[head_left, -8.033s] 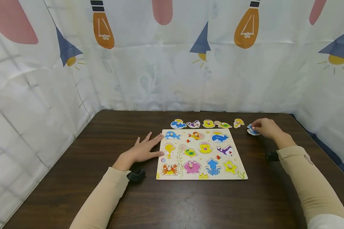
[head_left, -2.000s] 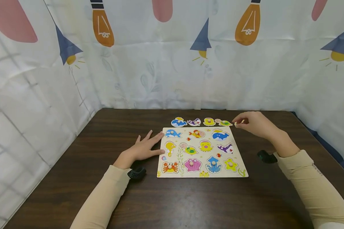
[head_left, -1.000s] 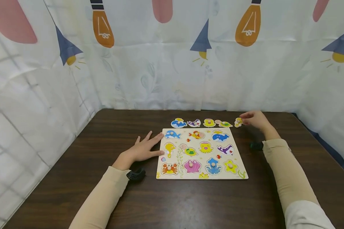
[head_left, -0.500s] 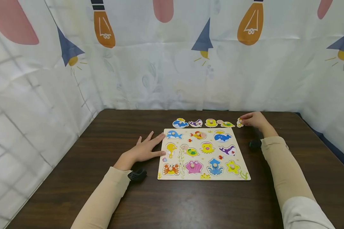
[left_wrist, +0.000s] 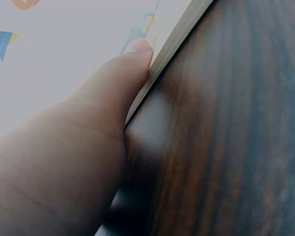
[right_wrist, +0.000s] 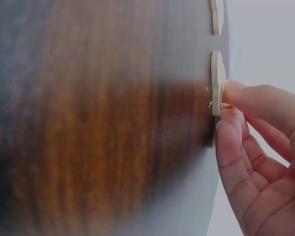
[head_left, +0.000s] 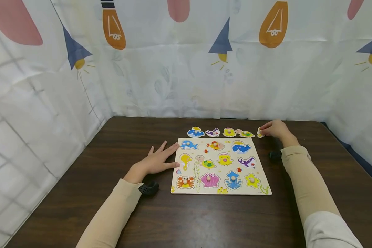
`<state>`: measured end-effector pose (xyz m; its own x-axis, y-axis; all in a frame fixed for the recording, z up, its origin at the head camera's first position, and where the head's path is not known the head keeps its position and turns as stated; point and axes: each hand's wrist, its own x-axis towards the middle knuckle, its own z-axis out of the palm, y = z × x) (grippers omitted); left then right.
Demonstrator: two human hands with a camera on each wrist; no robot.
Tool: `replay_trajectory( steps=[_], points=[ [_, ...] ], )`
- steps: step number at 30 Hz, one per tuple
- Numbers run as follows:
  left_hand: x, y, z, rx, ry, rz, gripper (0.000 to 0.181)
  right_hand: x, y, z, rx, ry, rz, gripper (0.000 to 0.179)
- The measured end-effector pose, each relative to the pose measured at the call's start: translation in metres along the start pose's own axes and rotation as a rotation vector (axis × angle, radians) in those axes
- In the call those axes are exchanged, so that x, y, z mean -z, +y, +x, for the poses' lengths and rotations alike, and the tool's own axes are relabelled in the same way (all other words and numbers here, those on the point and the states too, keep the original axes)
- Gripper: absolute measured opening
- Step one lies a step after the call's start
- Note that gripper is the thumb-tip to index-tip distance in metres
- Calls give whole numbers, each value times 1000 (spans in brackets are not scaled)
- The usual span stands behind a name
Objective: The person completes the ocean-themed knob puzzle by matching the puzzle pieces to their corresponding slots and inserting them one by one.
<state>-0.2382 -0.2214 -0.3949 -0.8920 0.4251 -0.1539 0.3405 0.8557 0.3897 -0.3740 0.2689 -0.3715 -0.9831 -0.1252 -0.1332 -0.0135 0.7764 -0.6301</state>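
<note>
Yellow, probably light and stiff, the piece right of centre suits rim-lifting: right fingers pinch it, left fingers lie spread.

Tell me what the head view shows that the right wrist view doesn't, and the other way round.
Only the head view: the puzzle board, the left hand spread at its left edge, and the blue lamp prints in the background.

Only the right wrist view: the palm side of the right hand, and the pale wooden edge of the yellow piece seen close up.

Both: the right hand holding that piece, and the dark table.
</note>
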Motion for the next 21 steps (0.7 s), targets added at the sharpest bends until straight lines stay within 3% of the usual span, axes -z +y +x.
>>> replay_trajectory(
  steps=[10, 21],
  points=[
    [-1, -1, 1, 1, 10, 5, 90, 7, -5, -7, 56, -3, -93, 36],
    [0, -1, 0, -6, 10, 1, 89, 17, -6, -16, 111, -11, -114, 37]
  ],
)
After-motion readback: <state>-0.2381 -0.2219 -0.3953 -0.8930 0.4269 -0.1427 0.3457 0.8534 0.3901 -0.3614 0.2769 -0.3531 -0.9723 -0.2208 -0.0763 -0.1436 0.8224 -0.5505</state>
